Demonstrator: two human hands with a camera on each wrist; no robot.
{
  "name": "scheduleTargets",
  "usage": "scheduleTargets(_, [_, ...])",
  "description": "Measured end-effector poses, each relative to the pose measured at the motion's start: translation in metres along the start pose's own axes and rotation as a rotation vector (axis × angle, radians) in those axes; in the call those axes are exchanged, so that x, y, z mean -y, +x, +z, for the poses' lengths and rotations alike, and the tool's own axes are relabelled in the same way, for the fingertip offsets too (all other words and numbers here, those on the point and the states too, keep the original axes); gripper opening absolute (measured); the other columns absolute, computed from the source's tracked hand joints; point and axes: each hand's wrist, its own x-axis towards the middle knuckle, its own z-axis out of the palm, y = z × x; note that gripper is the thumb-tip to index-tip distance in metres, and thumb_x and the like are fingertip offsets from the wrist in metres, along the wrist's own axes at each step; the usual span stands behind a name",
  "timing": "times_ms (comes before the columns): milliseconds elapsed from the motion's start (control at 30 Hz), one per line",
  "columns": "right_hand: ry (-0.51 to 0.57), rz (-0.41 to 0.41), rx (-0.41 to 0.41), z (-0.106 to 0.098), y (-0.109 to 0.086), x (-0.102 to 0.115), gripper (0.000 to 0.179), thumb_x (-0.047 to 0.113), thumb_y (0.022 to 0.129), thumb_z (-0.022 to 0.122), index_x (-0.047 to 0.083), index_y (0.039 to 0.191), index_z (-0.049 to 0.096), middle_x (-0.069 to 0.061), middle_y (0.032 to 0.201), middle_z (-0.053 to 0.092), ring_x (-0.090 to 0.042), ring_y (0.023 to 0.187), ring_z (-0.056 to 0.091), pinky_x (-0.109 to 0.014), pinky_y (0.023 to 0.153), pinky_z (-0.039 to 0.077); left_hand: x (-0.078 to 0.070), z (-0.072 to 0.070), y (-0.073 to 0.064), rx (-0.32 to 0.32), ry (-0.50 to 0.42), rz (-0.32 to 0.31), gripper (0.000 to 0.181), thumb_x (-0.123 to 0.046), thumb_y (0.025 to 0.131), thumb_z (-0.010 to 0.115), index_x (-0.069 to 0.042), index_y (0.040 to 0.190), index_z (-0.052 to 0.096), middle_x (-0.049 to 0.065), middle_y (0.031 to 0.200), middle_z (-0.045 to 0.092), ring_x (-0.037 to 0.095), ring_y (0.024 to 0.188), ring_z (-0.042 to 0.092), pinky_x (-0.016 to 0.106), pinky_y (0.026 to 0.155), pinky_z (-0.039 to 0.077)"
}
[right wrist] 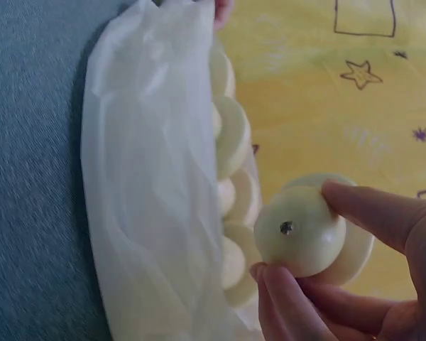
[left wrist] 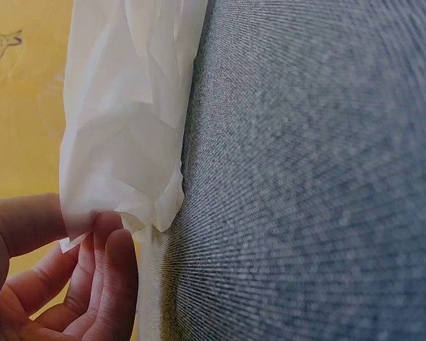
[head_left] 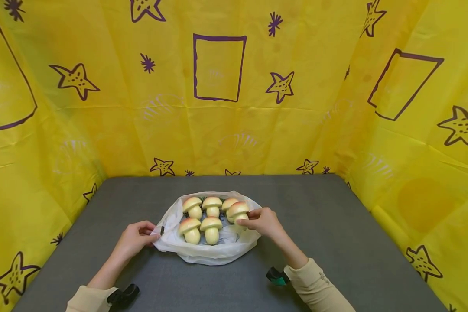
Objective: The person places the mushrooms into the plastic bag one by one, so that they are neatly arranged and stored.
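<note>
A white plastic bag (head_left: 218,255) lies spread open on the dark table, with several toy mushrooms (head_left: 212,223) in it, cream stems and orange-tinted caps. My left hand (head_left: 135,236) pinches the bag's left edge between thumb and fingers; the left wrist view shows the thin film (left wrist: 128,142) caught at the fingertips. With thumb and fingers, my right hand (head_left: 266,222) holds one toy mushroom (head_left: 238,209) by its stem over the bag's right side. In the right wrist view that mushroom's round stem end (right wrist: 302,234) faces the camera, with a small dark spot on it.
Dark grey cloth covers the table (head_left: 304,208). Yellow fabric (head_left: 218,130) with drawn stars and squares hangs behind it and on both sides. Black straps (head_left: 122,296) sit at both wrists. Some green bits show between the mushrooms at the back of the bag.
</note>
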Motion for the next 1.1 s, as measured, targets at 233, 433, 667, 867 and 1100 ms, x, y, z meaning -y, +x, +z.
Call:
scheduleTargets(233, [-0.029, -0.031, -0.011, 0.016, 0.000, -0.005, 0.036, 0.037, 0.072, 0.080, 0.005, 0.088, 0.075, -0.005, 0.078, 0.073, -0.012, 0.063, 0.065, -0.025, 0.056, 0.049, 0.001, 0.001, 0.002, -0.003, 0.005, -0.003, 0.024, -0.009, 0.078, 0.075, 0.003, 0.096, 0.064, 0.006, 0.077, 0.063, 0.014, 0.063, 0.058, 0.028, 0.058, 0.051])
scheduleTargets(433, [-0.100, -0.073, -0.057, 0.025, -0.003, -0.009, 0.031, 0.037, 0.069, 0.082, 0.007, 0.073, 0.074, 0.000, 0.068, 0.070, -0.004, 0.059, 0.054, -0.023, 0.052, 0.043, 0.002, 0.001, 0.004, -0.001, -0.004, 0.005, 0.023, -0.008, 0.078, 0.074, 0.002, 0.095, 0.064, 0.006, 0.077, 0.063, 0.014, 0.062, 0.059, 0.028, 0.058, 0.052])
scheduleTargets(667, [-0.107, -0.116, -0.056, 0.034, -0.006, -0.012, 0.032, 0.035, 0.069, 0.082, 0.007, 0.061, 0.068, 0.007, 0.053, 0.057, -0.004, 0.051, 0.044, -0.022, 0.046, 0.035, 0.000, 0.001, 0.001, -0.002, -0.004, 0.003, 0.024, -0.008, 0.078, 0.075, 0.003, 0.095, 0.064, 0.006, 0.076, 0.064, 0.014, 0.061, 0.059, 0.027, 0.058, 0.052])
scheduleTargets(867, [-0.146, -0.115, -0.029, 0.036, -0.007, -0.013, 0.037, 0.037, 0.071, 0.081, 0.008, 0.055, 0.064, 0.011, 0.048, 0.046, -0.005, 0.047, 0.038, -0.022, 0.044, 0.029, -0.002, 0.001, -0.001, -0.002, -0.002, -0.008, 0.025, -0.008, 0.078, 0.075, 0.004, 0.096, 0.064, 0.007, 0.077, 0.064, 0.014, 0.061, 0.059, 0.028, 0.058, 0.052])
scheduleTargets(1100, [-0.213, -0.108, 0.002, 0.034, -0.010, -0.009, 0.041, 0.039, 0.074, 0.078, 0.011, 0.050, 0.059, 0.013, 0.044, 0.035, -0.005, 0.043, 0.030, -0.022, 0.043, 0.023, -0.002, 0.001, -0.001, -0.001, -0.012, -0.013, 0.025, -0.008, 0.077, 0.075, 0.004, 0.096, 0.064, 0.007, 0.077, 0.064, 0.014, 0.061, 0.060, 0.028, 0.058, 0.052])
